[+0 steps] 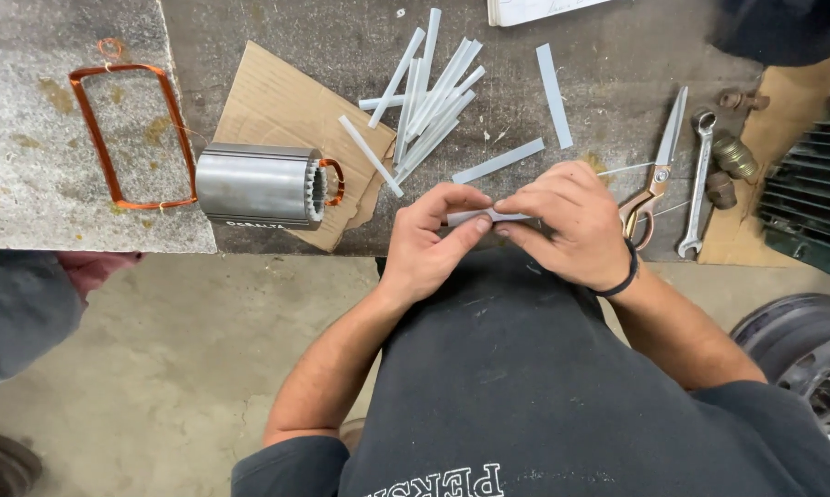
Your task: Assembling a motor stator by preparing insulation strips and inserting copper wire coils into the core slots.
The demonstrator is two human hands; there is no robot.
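Both hands pinch one grey strip (489,216), centre frame, at the table (617,64) edge.
Left hand (426,244) and right hand (571,225) fingers closed on its ends; strip pile (433,101) above, scissors (656,175) right.

Left hand (431,241), right hand (567,224) pinch grey strip (482,217); strip pile (431,103), scissors (656,175) on bench (617,55).

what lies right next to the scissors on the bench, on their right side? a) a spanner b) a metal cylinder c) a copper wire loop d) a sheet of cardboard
a: the spanner lies just right of the scissors, while the copper wire loop, the metal cylinder and the cardboard are all far to the left.
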